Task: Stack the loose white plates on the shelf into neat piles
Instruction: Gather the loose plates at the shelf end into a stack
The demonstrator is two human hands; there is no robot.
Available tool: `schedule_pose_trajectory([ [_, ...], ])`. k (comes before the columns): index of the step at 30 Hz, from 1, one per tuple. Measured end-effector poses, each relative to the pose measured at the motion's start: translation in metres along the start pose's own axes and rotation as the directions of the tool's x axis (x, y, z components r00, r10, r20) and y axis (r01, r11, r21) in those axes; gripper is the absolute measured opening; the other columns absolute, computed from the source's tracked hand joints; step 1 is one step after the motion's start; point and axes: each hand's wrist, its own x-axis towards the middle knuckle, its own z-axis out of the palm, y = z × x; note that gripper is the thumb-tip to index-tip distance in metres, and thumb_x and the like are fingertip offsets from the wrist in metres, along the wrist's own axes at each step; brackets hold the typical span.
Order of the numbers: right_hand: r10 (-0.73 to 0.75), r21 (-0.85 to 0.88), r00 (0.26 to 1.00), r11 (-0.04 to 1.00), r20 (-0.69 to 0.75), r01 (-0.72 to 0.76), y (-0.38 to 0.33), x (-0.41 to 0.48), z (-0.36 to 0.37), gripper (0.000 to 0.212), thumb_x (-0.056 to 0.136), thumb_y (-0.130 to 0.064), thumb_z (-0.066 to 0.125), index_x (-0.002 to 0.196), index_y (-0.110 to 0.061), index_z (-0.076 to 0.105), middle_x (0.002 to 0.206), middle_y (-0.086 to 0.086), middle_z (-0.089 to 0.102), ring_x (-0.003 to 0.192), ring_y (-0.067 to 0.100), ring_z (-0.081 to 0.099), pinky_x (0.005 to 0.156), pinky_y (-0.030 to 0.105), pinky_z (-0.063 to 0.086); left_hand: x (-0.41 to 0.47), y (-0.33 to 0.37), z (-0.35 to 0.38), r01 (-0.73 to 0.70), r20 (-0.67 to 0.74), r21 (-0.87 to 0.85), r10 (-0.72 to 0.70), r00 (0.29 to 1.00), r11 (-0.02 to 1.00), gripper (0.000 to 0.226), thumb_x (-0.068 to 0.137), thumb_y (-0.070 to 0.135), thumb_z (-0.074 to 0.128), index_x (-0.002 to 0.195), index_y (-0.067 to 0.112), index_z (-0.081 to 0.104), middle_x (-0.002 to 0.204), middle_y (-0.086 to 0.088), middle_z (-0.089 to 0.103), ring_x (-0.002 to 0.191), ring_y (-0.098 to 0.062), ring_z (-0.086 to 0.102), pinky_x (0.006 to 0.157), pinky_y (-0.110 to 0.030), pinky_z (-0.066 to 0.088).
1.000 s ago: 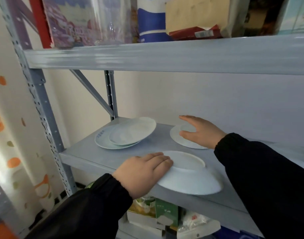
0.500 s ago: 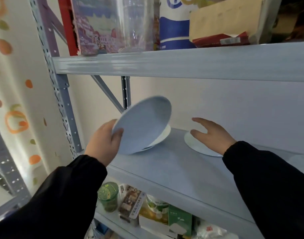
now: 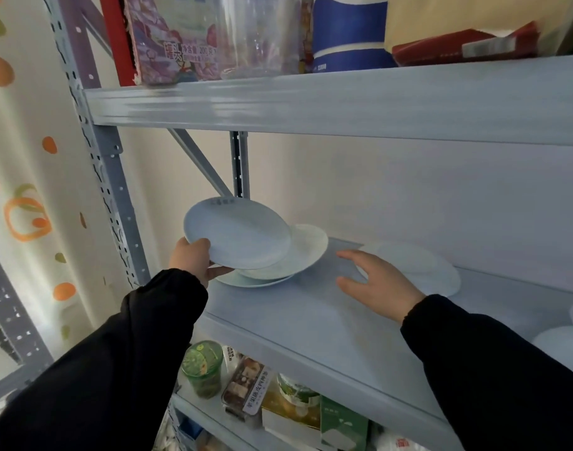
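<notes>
While the left hand (image 3: 194,262) pinches a white plate (image 3: 238,234) by its near rim, thumb on top and fingers beneath, the storage around the pile of two plates (image 3: 288,258) is well filled. On the upper shelf (image 3: 311,102) above the pile stand a printed packet (image 3: 174,37), a clear jar (image 3: 262,34) whose contents cannot be made out, a blue and white pack (image 3: 347,34) and a red box (image 3: 467,43). On the level below the pile sit a green-lidded cup (image 3: 202,366) and several cartons (image 3: 340,424).

That pile rests at the left end of the grey shelf (image 3: 295,320), in front of a perforated upright (image 3: 241,164) and a pale wall. Left of the pile hangs a curtain (image 3: 25,216) with orange spots. To the right of the pile lies a lone white plate (image 3: 418,265), and further right, at the edge of view, more white crockery (image 3: 558,346).

Tilted towards the camera, the gripped plate hangs over the pile, its far edge overlapping the upper plate; whether they touch cannot be told. Right of the pile, the right hand (image 3: 376,283) has its fingers spread and straight, just in front of the lone plate, holding nothing.
</notes>
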Motion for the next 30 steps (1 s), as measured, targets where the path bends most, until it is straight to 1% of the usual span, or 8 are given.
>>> schedule_pose_trajectory([
  [2,-0.02,0.006,1.0,1.0,0.006,0.02,-0.005,0.004,0.006,0.06,0.089,-0.046,0.062,0.145,-0.034,0.044,0.145,-0.019,0.044,0.122,-0.012,0.035,0.099,0.011,0.024,0.008,-0.003,0.0,0.038,-0.004,-0.009,-0.038,0.999,0.999,0.024,0.083,0.0,0.041,0.096,0.016,0.053,0.107,-0.013,0.059,0.089,-0.035,0.066,0.055,-0.044,0.058],
  [8,-0.066,-0.006,0.997,0.998,0.027,0.066,-0.016,0.011,0.022,0.058,0.092,-0.041,0.063,0.146,-0.032,0.044,0.144,-0.02,0.043,0.134,0.0,0.037,0.103,0.01,0.022,0.017,-0.007,-0.002,0.13,-0.049,0.056,-0.127,0.991,0.99,0.014,0.09,-0.002,0.042,0.098,0.007,0.048,0.1,-0.015,0.057,0.087,-0.036,0.064,0.048,-0.043,0.057],
  [11,-0.076,-0.019,0.996,0.997,0.046,0.076,-0.018,0.013,0.026,0.058,0.093,-0.041,0.062,0.147,-0.032,0.043,0.145,-0.019,0.041,0.134,-0.002,0.034,0.103,0.01,0.02,0.022,-0.008,-0.003,0.178,-0.101,0.087,-0.169,0.98,0.98,0.014,0.092,-0.003,0.043,0.085,0.008,0.049,0.094,-0.014,0.056,0.083,-0.032,0.062,0.045,-0.042,0.058],
  [14,-0.072,-0.021,0.996,0.997,0.05,0.073,-0.02,0.015,0.028,0.057,0.094,-0.04,0.062,0.147,-0.031,0.043,0.149,-0.016,0.04,0.136,-0.001,0.032,0.105,0.011,0.019,0.029,-0.01,-0.008,0.198,-0.192,0.198,-0.16,0.968,0.96,0.014,0.091,-0.002,0.046,0.081,0.007,0.049,0.082,-0.012,0.053,0.069,-0.025,0.056,0.037,-0.028,0.052],
  [17,-0.07,-0.021,0.996,0.997,0.051,0.071,-0.021,0.016,0.029,0.058,0.093,-0.04,0.062,0.147,-0.031,0.043,0.151,-0.015,0.039,0.139,0.001,0.032,0.106,0.011,0.018,0.035,-0.015,-0.014,0.186,-0.197,0.326,-0.126,0.972,0.927,0.005,0.089,-0.001,0.047,0.09,0.001,0.052,0.075,-0.011,0.05,0.061,-0.023,0.048,0.036,-0.019,0.043],
  [21,-0.074,-0.028,0.996,0.997,0.054,0.076,-0.022,0.018,0.029,0.058,0.093,-0.04,0.062,0.147,-0.031,0.043,0.152,-0.014,0.039,0.14,0.002,0.032,0.107,0.013,0.019,0.04,-0.018,-0.019,0.184,-0.177,0.395,-0.122,0.977,0.9,0.006,0.087,0.005,0.058,0.086,0.002,0.054,0.077,-0.012,0.054,0.065,-0.025,0.053,0.044,-0.025,0.045],
  [25,-0.062,-0.031,0.996,0.997,0.062,0.064,-0.023,0.018,0.029,0.059,0.093,-0.042,0.061,0.148,-0.032,0.042,0.153,-0.014,0.038,0.141,0.002,0.03,0.11,0.015,0.02,0.044,-0.02,-0.024,0.167,-0.181,0.419,-0.098,0.979,0.892,0.014,0.085,0.009,0.063,0.078,0.003,0.053,0.076,-0.014,0.056,0.063,-0.027,0.056,0.044,-0.026,0.048],
  [30,-0.061,-0.039,0.997,0.997,0.057,0.063,-0.022,0.018,0.028,0.059,0.093,-0.044,0.061,0.147,-0.033,0.042,0.153,-0.015,0.038,0.138,0.0,0.032,0.105,0.01,0.018,0.046,-0.023,-0.034,0.151,-0.171,0.454,-0.081,0.982,0.878,0.02,0.081,0.012,0.066,0.093,-0.001,0.057,0.08,-0.018,0.06,0.068,-0.031,0.06,0.047,-0.029,0.052],
])
